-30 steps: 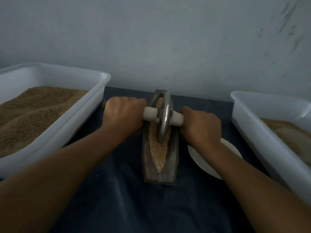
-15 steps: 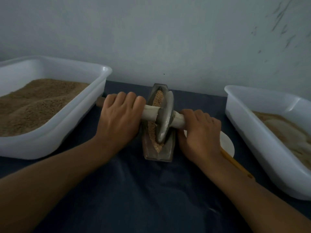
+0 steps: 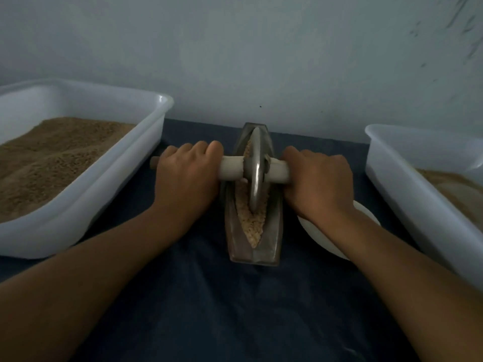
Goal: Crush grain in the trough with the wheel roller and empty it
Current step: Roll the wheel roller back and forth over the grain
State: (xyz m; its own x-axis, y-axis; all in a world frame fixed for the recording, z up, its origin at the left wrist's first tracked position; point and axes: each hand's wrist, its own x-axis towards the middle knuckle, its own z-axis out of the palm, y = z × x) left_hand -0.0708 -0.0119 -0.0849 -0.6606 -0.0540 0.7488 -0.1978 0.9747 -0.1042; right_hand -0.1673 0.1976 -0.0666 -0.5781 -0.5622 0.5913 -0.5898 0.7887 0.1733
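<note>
Grain (image 3: 252,226) is sitting in the trough (image 3: 254,246) at frame centre w/ the wheel (image 3: 254,176) rolling back toward the far end vs 0.5 s ago, left hand (image 3: 187,178) & right hand (image 3: 320,184) both wrapping the handle (image 3: 232,167) tight, so crushing is ongoing, emptying not started.

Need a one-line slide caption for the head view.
Both hands, left hand and right hand, grip the wheel roller over grain in the trough, between two white tubs.

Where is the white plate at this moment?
In the head view, the white plate lies on the dark cloth, right of the trough, partly hidden under the right hand.
</note>
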